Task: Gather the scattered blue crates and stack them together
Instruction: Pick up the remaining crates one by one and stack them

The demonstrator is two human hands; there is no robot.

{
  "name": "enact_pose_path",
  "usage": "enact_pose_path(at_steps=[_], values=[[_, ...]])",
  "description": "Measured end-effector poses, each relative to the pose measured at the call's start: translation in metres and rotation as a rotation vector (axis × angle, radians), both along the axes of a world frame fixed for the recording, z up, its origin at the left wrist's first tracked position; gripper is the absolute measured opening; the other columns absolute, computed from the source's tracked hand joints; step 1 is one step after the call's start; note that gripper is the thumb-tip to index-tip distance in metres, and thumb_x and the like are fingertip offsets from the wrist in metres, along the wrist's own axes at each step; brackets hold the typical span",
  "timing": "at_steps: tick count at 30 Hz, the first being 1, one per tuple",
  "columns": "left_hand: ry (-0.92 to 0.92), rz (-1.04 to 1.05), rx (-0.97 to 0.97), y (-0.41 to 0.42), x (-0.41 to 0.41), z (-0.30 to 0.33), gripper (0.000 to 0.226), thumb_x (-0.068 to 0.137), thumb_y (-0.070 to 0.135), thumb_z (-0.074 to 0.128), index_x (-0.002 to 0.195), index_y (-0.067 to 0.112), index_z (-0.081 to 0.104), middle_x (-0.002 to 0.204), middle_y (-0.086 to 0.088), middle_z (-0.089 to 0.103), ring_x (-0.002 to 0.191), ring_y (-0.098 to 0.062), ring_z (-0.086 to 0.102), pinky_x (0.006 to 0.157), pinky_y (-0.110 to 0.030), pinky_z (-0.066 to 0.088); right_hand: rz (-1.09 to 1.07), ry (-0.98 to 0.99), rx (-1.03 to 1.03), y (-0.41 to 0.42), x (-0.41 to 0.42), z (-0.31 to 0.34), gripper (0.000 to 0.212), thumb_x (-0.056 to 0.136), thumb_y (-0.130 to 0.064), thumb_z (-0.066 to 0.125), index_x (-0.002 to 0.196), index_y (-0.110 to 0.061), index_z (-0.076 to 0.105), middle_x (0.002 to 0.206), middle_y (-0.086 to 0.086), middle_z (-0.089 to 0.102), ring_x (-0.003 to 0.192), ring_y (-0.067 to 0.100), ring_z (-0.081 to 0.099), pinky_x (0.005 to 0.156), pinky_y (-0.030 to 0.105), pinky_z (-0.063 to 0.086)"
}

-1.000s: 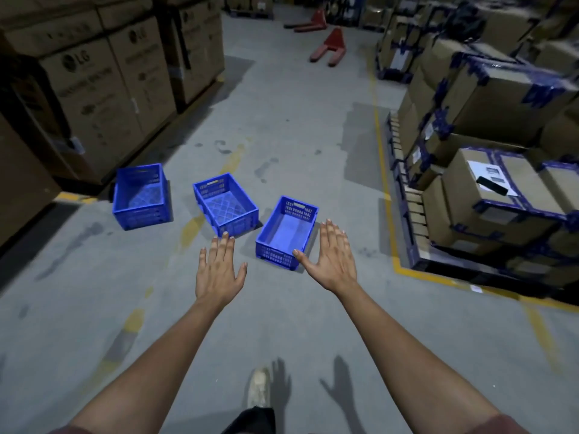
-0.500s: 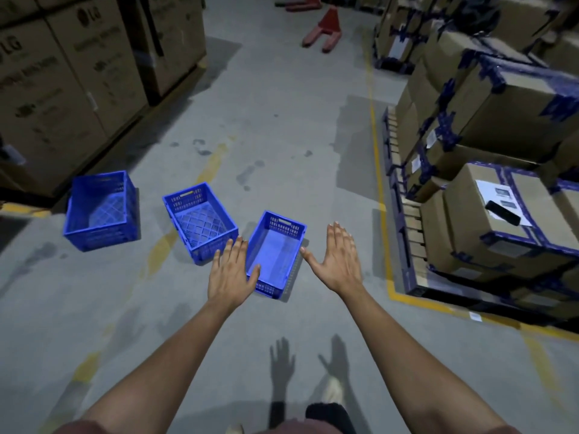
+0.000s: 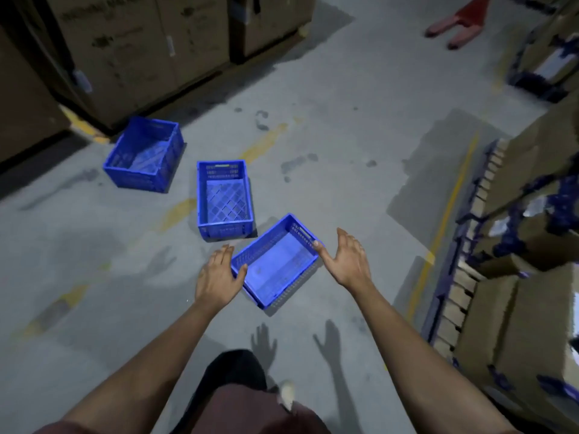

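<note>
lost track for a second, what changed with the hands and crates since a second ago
Both hands closed in on the nearest crate: the left hand now sits at its near-left rim, the right hand at its far-right corner, fingers open, no grip visible. The middle crate and far crate stayed put, unstacked.

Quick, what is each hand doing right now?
Left hand: open, fingers straight, at the nearest blue crate, holding nothing.
Right hand: open, at the crate's other side, holding nothing.
</note>
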State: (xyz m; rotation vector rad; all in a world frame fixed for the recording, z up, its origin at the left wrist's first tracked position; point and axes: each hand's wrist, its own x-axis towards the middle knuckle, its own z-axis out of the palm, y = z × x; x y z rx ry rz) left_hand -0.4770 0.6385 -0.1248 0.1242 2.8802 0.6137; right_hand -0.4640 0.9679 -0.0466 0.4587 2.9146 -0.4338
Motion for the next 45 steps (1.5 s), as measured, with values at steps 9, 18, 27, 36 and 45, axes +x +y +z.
enact_pose_path(at_steps=[9,18,27,36,45], values=[[-0.31,0.525,0.376,0.052,-0.049,-0.077,0.068,0.103,0.055,0.054,0.159,0.02,0.041,0.159,-0.01,0.051,0.141,-0.032,0.054,0.117,-0.046,0.043,-0.077,-0.271,-0.287,0.073,-0.158,-0.049,0.109,0.088,-0.097,0.022,0.155,-0.016,0.053,0.156,0.013,0.057,0.147,0.032,0.048,0.119,0.048,0.037],[-0.41,1.005,0.633,0.112,-0.138,-0.138,0.054,0.103,0.047,0.058,0.151,0.022,0.051,0.141,-0.006,0.065,0.127,-0.03,0.063,0.111,-0.04,0.046,-0.219,-0.528,-0.529,0.108,-0.278,-0.144,0.093,0.099,-0.084,0.026,0.155,-0.012,0.05,0.161,0.013,0.049,0.148,0.032,0.045,0.116,0.045,0.034],[-0.42,1.283,0.679,0.174,-0.165,-0.241,0.054,0.102,0.047,0.061,0.149,0.022,0.053,0.13,0.004,0.063,0.113,-0.018,0.057,0.099,-0.032,0.042,-0.112,-0.648,-0.508,0.15,-0.349,-0.293,0.101,0.093,-0.091,0.025,0.156,-0.016,0.051,0.159,0.011,0.052,0.146,0.033,0.048,0.112,0.042,0.037],[-0.481,1.441,0.722,0.192,-0.167,-0.416,0.071,0.079,0.069,0.064,0.137,0.028,0.062,0.126,-0.002,0.073,0.109,-0.028,0.071,0.104,-0.048,0.055,0.008,-0.681,-0.408,0.187,-0.397,-0.473,0.084,0.101,-0.081,0.028,0.126,-0.007,0.06,0.119,0.007,0.063,0.104,0.028,0.059,0.09,0.036,0.037],[-0.359,1.625,0.642,0.186,-0.173,-0.541,0.051,0.102,0.031,0.061,0.149,0.012,0.051,0.13,-0.012,0.068,0.105,-0.04,0.068,0.095,-0.051,0.055,-0.071,-0.617,-0.442,0.172,-0.427,-0.638,0.1,0.095,-0.088,0.022,0.145,-0.008,0.052,0.142,0.016,0.061,0.13,0.04,0.059,0.111,0.051,0.046]])
